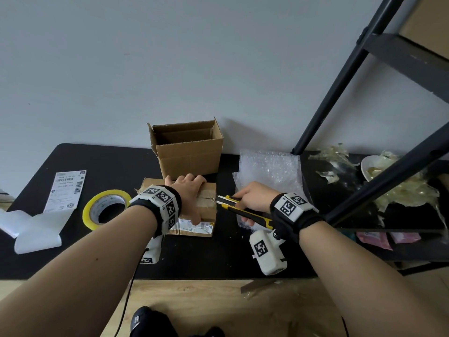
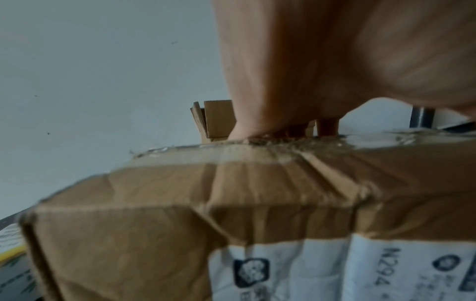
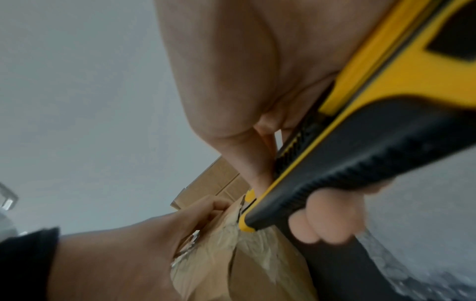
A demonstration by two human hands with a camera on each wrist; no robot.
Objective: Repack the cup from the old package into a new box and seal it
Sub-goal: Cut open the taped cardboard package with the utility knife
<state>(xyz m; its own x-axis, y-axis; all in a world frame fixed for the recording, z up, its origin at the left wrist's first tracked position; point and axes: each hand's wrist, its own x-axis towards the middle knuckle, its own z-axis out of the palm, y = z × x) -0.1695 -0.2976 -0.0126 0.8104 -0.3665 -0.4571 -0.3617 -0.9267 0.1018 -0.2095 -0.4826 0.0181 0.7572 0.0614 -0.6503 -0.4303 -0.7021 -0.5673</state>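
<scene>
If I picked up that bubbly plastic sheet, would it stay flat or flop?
Probably flop: the bubble wrap is thin, see-through and already lies wrinkled on the table. It likely weighs very little, being mostly air bubbles. A push would probably just crumple it.

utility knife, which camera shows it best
Head view: the utility knife shows nearly end to end, tip at the old package. Right wrist view gives only a blurred, cropped close-up; left wrist view misses it.

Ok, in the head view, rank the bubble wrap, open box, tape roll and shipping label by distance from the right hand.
1. bubble wrap, just behind the right hand
2. open box, back centre
3. tape roll, left
4. shipping label, far left
</scene>
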